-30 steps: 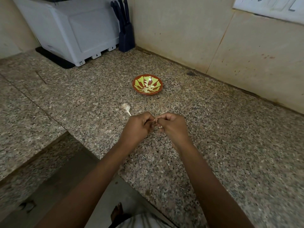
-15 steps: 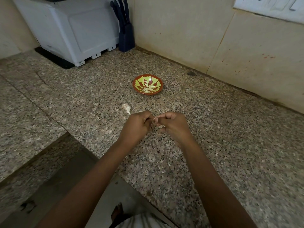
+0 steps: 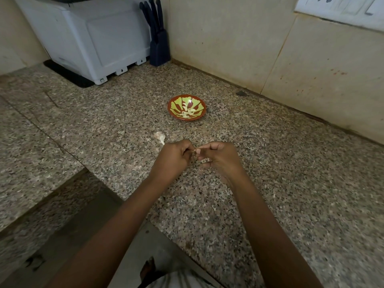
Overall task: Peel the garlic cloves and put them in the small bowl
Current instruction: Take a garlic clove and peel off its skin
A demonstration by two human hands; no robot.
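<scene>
Barely shifted: left hand (image 3: pixel 174 157), right hand (image 3: pixel 220 157), curled fingers (image 3: pixel 207 146) pinching garlic clove (image 3: pixel 194 151).

Both hands, left hand (image 3: pixel 175 155) and right hand (image 3: pixel 218 156), pinch a garlic clove (image 3: pixel 194 151) near the small bowl (image 3: pixel 187 107).

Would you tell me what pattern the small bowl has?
Red-brown small bowl with yellow-green petal-like wedges; head view.

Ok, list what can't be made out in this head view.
Head view:
garlic clove between left hand and right hand: curled fingers hide most; peeled or not, unclear.
peeled cloves in the small bowl: too small to count.
garlic piece on the counter: its stalk end runs behind the left hand.
switch plate: cut off by the top edge.
</scene>
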